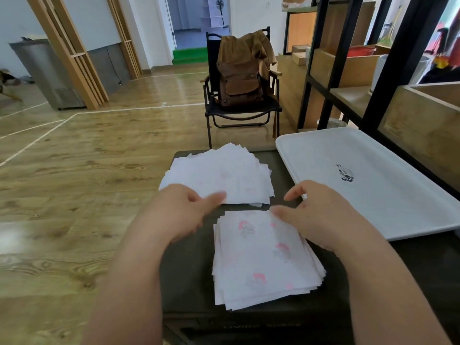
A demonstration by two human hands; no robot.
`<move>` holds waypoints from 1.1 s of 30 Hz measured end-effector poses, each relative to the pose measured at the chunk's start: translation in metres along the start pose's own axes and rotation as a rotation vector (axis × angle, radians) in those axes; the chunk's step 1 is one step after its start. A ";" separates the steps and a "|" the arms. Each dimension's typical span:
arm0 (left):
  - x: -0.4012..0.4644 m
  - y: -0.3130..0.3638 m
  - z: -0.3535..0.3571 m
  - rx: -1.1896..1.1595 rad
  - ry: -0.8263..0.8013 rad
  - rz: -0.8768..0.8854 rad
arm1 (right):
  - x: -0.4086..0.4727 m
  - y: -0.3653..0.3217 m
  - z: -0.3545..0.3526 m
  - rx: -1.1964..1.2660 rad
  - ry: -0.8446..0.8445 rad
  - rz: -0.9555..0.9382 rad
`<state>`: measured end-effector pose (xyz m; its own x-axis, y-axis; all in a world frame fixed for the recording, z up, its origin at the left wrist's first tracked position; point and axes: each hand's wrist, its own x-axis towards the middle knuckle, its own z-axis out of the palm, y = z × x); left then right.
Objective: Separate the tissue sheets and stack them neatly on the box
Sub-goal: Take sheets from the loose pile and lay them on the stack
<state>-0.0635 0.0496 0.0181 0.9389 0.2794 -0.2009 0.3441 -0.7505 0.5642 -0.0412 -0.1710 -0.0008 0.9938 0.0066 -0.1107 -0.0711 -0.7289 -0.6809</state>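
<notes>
- Two tissue piles lie on the dark box (pixel 189 257): a fanned far pile (pixel 224 173) and a near stack (pixel 263 257).
- Left hand (pixel 179 212) hovers with relaxed fingers, holding nothing.
- Right hand (pixel 321 215) rests spread fingertips on the near stack's corner.

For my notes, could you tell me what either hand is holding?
Nothing is gripped: the left hand rests on the far stack, the right hand touches the near stack.

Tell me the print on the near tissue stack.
White near stack with pink and grey figures; head view.

Two tissue stacks (pixel 219 175) (pixel 263 260); one tray (pixel 388 207)
</notes>
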 end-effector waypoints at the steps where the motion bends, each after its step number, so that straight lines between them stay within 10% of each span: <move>1: 0.008 -0.004 0.003 -0.043 0.197 0.027 | 0.002 0.002 -0.001 -0.007 0.065 0.007; 4: 0.028 -0.011 0.018 -0.046 0.380 0.260 | 0.005 0.005 -0.002 0.018 0.124 0.013; 9: 0.045 -0.017 0.044 0.214 -0.005 0.390 | 0.005 0.002 0.001 0.094 0.054 -0.022; 20: 0.046 -0.017 0.044 0.186 0.309 0.431 | 0.002 -0.005 0.003 0.155 0.053 -0.075; 33: 0.033 -0.005 0.027 -0.390 0.357 0.336 | 0.001 -0.010 0.001 0.255 0.213 -0.175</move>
<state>-0.0343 0.0461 -0.0126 0.9121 0.2993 0.2800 -0.0605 -0.5773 0.8143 -0.0401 -0.1633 0.0053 0.9863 -0.0466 0.1582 0.1090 -0.5355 -0.8375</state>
